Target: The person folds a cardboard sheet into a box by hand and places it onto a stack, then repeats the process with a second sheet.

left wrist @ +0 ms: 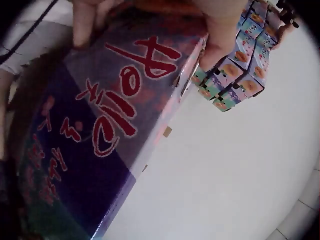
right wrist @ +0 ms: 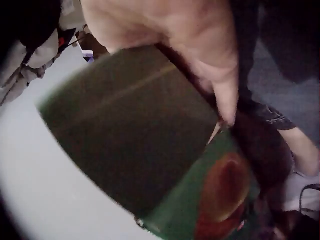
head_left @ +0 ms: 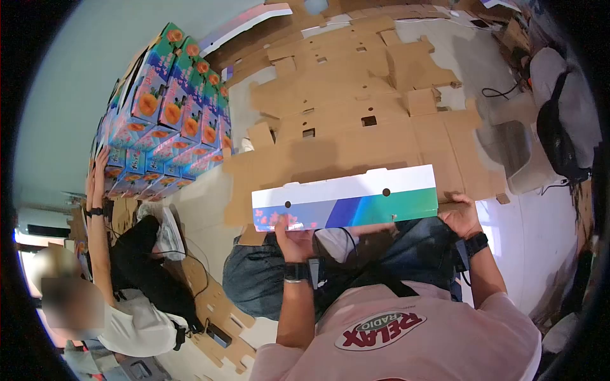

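A long printed cardboard box [head_left: 346,209] spans both hands in front of the body in the head view. Its face runs from pink blossoms through blue to green, with a white strip and two dark round holes. My left hand [head_left: 295,244] grips the left end, thumb up on the printed face. Big red lettering marks the box side [left wrist: 130,85] in the left wrist view. At the other end my right hand [head_left: 462,219] holds the green corner. The right wrist view shows the box's dark end panel [right wrist: 135,125] and an orange fruit picture beside it.
Flattened brown cardboard sheets [head_left: 381,143] lie ahead on the floor. A tall stack of printed fruit boxes [head_left: 168,114] stands at the left, where another person [head_left: 140,317] reaches up to it. At the right are a chair [head_left: 524,146] and a black bag [head_left: 556,136].
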The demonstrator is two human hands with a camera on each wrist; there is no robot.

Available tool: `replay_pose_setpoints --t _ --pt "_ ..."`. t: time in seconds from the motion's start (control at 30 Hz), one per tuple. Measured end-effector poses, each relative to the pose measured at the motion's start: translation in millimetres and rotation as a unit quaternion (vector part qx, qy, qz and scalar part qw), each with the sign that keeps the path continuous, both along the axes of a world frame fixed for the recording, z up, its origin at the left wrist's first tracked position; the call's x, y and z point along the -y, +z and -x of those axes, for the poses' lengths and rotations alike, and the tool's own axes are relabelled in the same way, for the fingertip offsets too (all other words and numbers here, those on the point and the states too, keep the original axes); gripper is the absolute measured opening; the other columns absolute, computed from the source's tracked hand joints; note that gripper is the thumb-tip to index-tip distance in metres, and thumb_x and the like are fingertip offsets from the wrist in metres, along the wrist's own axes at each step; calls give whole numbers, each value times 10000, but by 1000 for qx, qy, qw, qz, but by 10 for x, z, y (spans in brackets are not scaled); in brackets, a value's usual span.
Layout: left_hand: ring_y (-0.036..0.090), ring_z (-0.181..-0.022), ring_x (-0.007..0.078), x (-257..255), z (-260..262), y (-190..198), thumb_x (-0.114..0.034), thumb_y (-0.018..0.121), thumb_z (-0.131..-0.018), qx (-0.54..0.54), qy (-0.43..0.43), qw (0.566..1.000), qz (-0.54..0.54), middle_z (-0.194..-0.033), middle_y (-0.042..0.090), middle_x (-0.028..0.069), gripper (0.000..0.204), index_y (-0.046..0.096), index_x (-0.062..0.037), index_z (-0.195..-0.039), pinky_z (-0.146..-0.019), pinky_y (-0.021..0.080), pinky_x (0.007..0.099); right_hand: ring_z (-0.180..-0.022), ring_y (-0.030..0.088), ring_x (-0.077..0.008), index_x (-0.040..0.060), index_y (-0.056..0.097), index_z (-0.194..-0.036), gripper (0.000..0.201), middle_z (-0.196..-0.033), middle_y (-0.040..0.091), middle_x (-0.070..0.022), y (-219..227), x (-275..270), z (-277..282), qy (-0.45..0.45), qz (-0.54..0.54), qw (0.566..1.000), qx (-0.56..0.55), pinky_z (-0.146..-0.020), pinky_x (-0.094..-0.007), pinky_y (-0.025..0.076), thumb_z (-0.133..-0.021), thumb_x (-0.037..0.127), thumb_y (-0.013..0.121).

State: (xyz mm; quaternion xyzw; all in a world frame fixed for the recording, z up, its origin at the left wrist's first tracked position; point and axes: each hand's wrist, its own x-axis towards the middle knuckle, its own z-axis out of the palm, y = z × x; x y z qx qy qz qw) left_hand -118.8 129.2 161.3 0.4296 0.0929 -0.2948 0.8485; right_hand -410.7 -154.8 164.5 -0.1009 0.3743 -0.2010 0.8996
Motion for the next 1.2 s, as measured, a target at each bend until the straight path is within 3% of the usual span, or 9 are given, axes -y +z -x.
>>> replay_pose_setpoints --t 0.33,0.57,0.63,0.77,0.87,0.9,0.97,1.1,1.2 --pt "575 -1052 222 454 -50 504 -374 619 -846 52 42 997 46 -1126 609 39 412 546 -129 -1170 -875 474 419 -749 649 -283 -26 596 -1024 311 -883 654 -141 33 476 11 32 114 992 34 -661 -388 560 -775 155 555" --pt "532 -1128 238 1358 -720 867 -422 587 -868 125 -44 984 118 -1219 576 56 471 509 -128 -1227 -954 434 420 -916 615 -264 11 596 -1061 315 -1017 632 -126 -402 2032 -722 51 364 924 110 -784 -391 519 -833 226 565" --pt "508 -1160 259 1518 -920 546 -461 588 -882 133 -51 985 102 -1244 550 84 528 480 -120 -1271 -990 411 446 -1054 555 -257 55 567 -1140 386 -1153 583 -107 287 1858 -1149 -187 255 948 20 -885 -424 464 -893 351 566" --pt "446 -1221 307 1612 -1015 -327 -546 604 -863 -2 -143 989 -40 -1323 460 144 696 403 -86 -1345 -1029 368 493 -1148 498 -292 100 496 -1273 595 -1284 544 -105 -948 2234 -1234 -153 143 972 109 -971 -441 403 -867 528 575" --pt "416 -1243 329 1496 -962 -468 -573 618 -845 -55 -177 977 -107 -1347 420 168 775 355 -75 -1377 -1041 344 514 -1094 514 -283 90 526 -1224 672 -1235 549 -144 -1857 2121 -1155 -251 -84 961 -78 -928 -388 421 -777 574 660" --pt "407 -1248 336 1456 -966 -488 -576 623 -840 -73 -175 974 -125 -1353 407 176 796 337 -76 -1388 -1042 334 524 -1094 514 -283 90 526 -1224 672 -1235 549 -144 -1673 2042 -1265 -248 -90 961 -83 -928 -388 421 -777 574 660" --pt "402 -1256 328 1413 -1057 -592 -569 619 -846 -166 -132 968 -136 -1338 426 158 767 362 -84 -1381 -1043 325 525 -680 562 -162 59 584 -1077 595 -902 621 -82 -886 1711 -1544 -263 161 943 -125 -531 -265 423 -767 557 685" --pt "464 -1212 329 1477 -1265 -797 -421 705 -830 -71 -131 975 -164 -1282 466 181 735 370 -44 -1364 -952 446 513 -502 460 -128 80 604 -1014 470 -780 585 -36 -1252 1840 -1371 -233 177 936 -197 -413 -255 327 -774 473 698" --pt "536 -1131 322 1482 -1239 -1022 -240 655 -892 -35 -88 978 -185 -1246 509 173 554 390 -50 -1340 -906 494 490 -480 454 -118 79 611 -1010 353 -781 579 -27 -1381 1863 -1310 -54 206 918 -333 -400 -277 351 -811 367 659"
